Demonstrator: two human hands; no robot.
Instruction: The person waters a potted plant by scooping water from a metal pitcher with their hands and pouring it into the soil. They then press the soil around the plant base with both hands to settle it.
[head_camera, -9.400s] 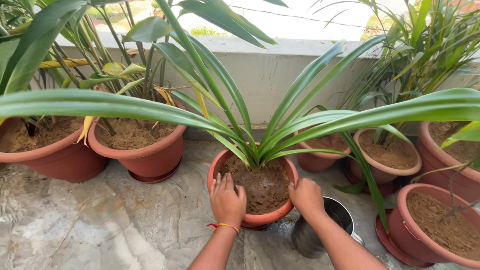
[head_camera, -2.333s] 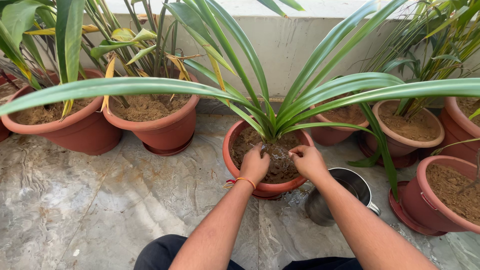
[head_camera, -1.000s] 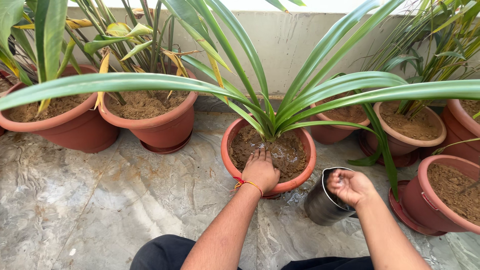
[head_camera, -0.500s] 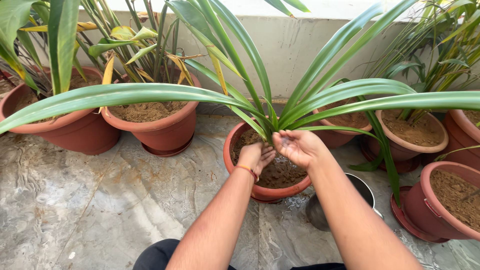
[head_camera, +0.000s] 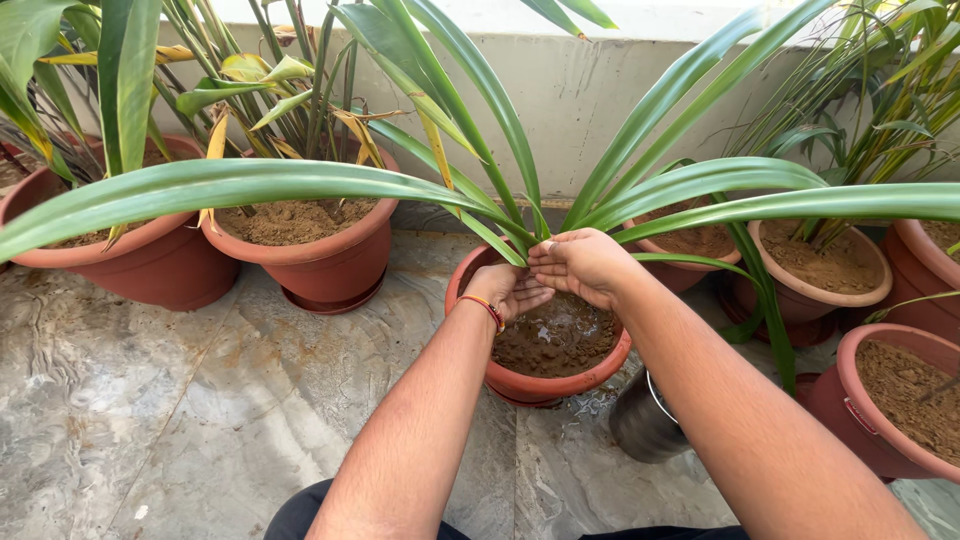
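Round terracotta plastic pot of dark wet soil (head_camera: 545, 372) standing on the stone floor, its long strap-like green leaves (head_camera: 470, 80) rising from the base at the far rim. Over that far side, left hand (head_camera: 515, 290) cupped palm-up, half open and empty so far as visible, just nearer than the leaf base; right hand (head_camera: 580, 265) loosely curled, touching the left fingertips, contents impossible to tell. Shiny round steel vessel (head_camera: 645, 420) right of the pot, under the right forearm.
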